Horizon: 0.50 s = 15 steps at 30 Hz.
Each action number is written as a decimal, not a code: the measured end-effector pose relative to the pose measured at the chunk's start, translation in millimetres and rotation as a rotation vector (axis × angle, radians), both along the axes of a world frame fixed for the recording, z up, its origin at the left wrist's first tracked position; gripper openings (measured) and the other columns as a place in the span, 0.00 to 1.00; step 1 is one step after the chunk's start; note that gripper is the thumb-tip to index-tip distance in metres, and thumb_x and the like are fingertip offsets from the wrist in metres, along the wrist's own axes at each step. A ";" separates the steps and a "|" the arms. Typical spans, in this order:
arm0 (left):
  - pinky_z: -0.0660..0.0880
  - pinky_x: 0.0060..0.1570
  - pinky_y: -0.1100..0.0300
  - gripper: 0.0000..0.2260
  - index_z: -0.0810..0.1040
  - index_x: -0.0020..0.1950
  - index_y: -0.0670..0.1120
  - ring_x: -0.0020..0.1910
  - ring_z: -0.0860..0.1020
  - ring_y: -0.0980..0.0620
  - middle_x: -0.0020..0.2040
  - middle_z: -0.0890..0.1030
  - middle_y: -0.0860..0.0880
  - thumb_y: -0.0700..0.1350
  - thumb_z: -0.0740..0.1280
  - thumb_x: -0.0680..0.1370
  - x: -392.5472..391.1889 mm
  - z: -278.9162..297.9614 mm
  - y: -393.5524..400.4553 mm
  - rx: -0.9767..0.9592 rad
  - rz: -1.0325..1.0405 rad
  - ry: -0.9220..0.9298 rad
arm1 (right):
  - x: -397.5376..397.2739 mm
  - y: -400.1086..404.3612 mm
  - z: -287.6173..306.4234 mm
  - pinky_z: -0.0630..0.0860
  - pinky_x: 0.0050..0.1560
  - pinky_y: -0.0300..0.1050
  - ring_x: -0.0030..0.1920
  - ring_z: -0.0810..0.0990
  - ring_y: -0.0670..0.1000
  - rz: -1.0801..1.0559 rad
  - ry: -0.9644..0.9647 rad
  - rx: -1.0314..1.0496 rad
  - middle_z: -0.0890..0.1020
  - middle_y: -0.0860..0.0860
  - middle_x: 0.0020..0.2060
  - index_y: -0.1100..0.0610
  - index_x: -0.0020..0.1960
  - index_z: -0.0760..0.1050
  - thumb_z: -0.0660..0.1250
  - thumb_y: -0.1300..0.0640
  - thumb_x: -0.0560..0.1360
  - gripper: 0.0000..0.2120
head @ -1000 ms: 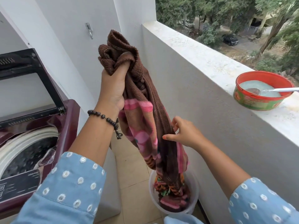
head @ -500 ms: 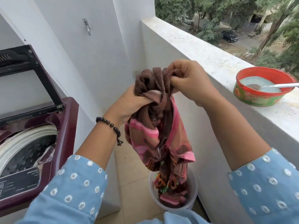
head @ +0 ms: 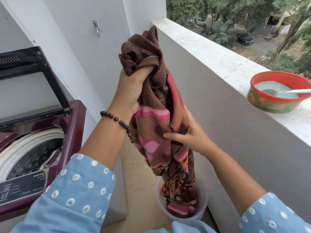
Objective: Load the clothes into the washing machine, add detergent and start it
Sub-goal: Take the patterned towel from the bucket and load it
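Above the white bucket [head: 182, 214], left hand [head: 133, 95] fisted round the bunched top of the brown-and-pink cloth [head: 158, 118], right hand [head: 186, 133] pinching it midway. Tail trailing in the bucket. Best lifted higher to clear the rim, gathered up, then swung left over the open washing machine [head: 33, 148].

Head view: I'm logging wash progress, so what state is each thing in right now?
Washing machine lid: raised open.
Drum: exposed; contents unclear.
Brown and pink cloth: lifted, lower end in the bucket.
White bucket: on the floor, holding cloth.
Red detergent tub: uncovered on the ledge, spoon inside.
Left hand: grip on the cloth's top.
Right hand: holding the cloth midway.
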<state>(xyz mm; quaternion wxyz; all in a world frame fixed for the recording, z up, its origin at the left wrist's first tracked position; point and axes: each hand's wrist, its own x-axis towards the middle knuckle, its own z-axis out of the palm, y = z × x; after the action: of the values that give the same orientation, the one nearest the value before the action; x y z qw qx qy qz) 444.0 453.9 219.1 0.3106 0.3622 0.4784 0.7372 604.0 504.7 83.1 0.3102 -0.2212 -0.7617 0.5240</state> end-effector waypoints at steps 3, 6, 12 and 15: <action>0.80 0.42 0.58 0.10 0.85 0.40 0.47 0.40 0.84 0.51 0.39 0.86 0.48 0.33 0.69 0.75 -5.7 -3.8 -2.5 0.010 -0.088 0.065 | -2.4 12.8 15.0 0.77 0.54 0.63 0.53 0.82 0.53 -0.180 0.119 0.073 0.83 0.53 0.51 0.60 0.58 0.78 0.73 0.65 0.71 0.16; 0.80 0.48 0.58 0.09 0.83 0.49 0.43 0.48 0.84 0.50 0.45 0.86 0.47 0.36 0.71 0.71 -13.9 -13.3 -6.2 -0.042 -0.199 0.150 | -1.9 22.9 51.5 0.78 0.49 0.48 0.46 0.81 0.47 -0.218 0.232 0.056 0.83 0.52 0.44 0.62 0.54 0.78 0.61 0.76 0.70 0.18; 0.80 0.44 0.63 0.10 0.81 0.48 0.43 0.42 0.84 0.56 0.40 0.86 0.51 0.31 0.71 0.70 5.9 -32.7 -10.0 -0.206 -0.386 0.149 | -21.5 21.1 89.7 0.78 0.48 0.41 0.43 0.81 0.46 -0.249 0.272 0.136 0.84 0.55 0.43 0.63 0.50 0.80 0.62 0.74 0.70 0.14; 0.80 0.51 0.56 0.15 0.82 0.51 0.41 0.49 0.84 0.50 0.46 0.86 0.47 0.35 0.78 0.66 5.1 -36.5 -6.9 -0.232 -0.263 0.213 | -20.6 15.5 90.9 0.79 0.54 0.42 0.48 0.83 0.48 -0.200 0.292 0.099 0.84 0.57 0.48 0.65 0.55 0.79 0.62 0.75 0.74 0.14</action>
<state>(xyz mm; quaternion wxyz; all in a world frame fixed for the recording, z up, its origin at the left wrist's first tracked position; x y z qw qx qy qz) 449.1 447.0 182.6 0.3913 0.4595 0.5388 0.5878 583.4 520.2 174.0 0.4786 -0.2017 -0.7078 0.4789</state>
